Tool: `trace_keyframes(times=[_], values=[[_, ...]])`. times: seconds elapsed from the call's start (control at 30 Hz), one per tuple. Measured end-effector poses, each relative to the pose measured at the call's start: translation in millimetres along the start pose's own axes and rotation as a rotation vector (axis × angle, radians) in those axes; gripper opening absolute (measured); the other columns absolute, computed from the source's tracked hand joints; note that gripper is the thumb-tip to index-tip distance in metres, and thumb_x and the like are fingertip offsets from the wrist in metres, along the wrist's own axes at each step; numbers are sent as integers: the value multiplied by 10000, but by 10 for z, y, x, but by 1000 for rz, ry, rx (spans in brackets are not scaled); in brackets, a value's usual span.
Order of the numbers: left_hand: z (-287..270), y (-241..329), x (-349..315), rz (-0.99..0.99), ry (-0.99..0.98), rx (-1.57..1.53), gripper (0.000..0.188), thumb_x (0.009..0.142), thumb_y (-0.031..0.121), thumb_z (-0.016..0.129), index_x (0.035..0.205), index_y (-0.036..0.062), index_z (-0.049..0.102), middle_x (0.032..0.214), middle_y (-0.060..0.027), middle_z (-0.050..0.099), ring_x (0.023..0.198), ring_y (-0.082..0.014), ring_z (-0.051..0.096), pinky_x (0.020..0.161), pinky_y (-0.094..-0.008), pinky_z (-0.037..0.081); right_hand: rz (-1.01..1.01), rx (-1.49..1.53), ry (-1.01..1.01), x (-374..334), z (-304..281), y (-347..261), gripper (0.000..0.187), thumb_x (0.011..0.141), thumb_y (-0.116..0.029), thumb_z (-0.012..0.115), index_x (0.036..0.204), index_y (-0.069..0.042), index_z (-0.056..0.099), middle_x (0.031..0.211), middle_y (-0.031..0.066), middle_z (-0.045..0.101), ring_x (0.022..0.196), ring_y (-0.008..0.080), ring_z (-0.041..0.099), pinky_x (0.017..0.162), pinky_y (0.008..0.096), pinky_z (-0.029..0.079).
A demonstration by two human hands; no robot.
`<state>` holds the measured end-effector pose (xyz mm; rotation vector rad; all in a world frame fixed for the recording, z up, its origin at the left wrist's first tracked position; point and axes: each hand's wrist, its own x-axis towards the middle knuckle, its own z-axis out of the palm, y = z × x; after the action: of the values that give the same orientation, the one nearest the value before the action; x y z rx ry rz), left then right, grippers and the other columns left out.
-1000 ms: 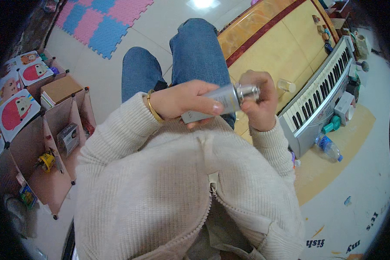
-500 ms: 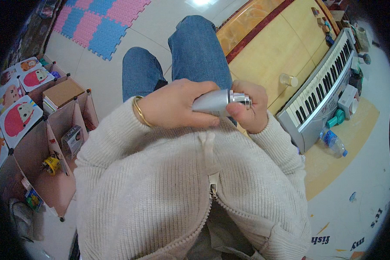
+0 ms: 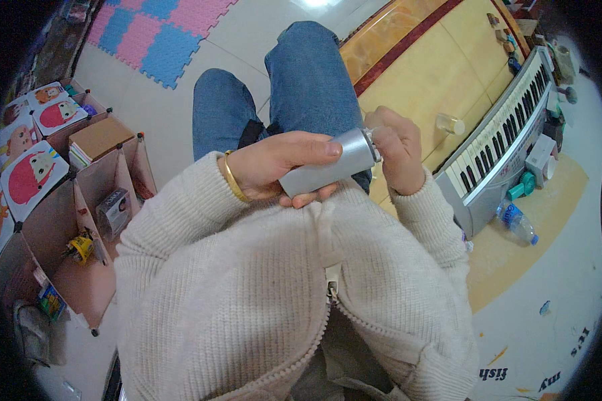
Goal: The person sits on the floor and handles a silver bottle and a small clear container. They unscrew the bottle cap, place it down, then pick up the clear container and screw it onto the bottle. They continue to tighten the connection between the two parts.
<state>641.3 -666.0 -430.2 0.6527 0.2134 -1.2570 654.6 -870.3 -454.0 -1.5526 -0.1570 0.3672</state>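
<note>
A silver bottle with a rounded body lies tilted across my lap, its chrome top pointing up to the right. My left hand is closed around the body, thumb along the upper side and fingertips beneath. At the chrome end, my right hand has its fingers curled and pinched on the top, hiding most of it. Whether the top is attached or coming loose is hidden by those fingers. Below both hands is my ribbed cream cardigan; a gold bangle circles my left wrist.
To the right stands a yellow wooden table with a small clear cup. Beyond it are an electronic keyboard and a clear plastic bottle. A cube storage rack is on the left, a pink-and-blue foam mat ahead.
The silver bottle has turned, showing more of its body and tilting further up to the right. My left fingers have shifted beneath it, and my right hand has lifted slightly, covering the top.
</note>
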Motion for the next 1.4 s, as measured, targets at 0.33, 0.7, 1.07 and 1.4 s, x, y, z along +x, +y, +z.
trace_keyframes(times=[0.33,0.7,1.07,1.4], values=[[20,-146,160,633,607,1504,565,799,291,641,1275,76,426,799,-126,597,593,-241,607,504,-331,479,182,-32,103,60,36,137,295,858,-217,515,654,-5,534,575,-10,463,553,62,399,488,247,324],[-180,-84,231,226,373,768,460,814,314,640,1160,53,484,757,-68,599,558,-147,576,481,-270,453,246,-19,126,100,117,216,305,863,-239,540,649,-22,553,585,-15,483,564,61,413,489,248,333],[-102,-177,280,531,814,1617,529,725,304,708,1141,51,503,931,-168,613,775,-333,619,631,-389,504,160,-61,190,158,225,315,324,853,-226,568,605,-35,485,570,-27,431,566,52,377,482,243,316],[-406,-116,53,47,-145,-135,398,891,336,556,1110,10,486,846,-107,622,531,-95,557,477,-193,443,86,43,153,69,200,203,293,862,-182,535,616,-32,482,582,-39,429,574,48,371,494,233,308]])
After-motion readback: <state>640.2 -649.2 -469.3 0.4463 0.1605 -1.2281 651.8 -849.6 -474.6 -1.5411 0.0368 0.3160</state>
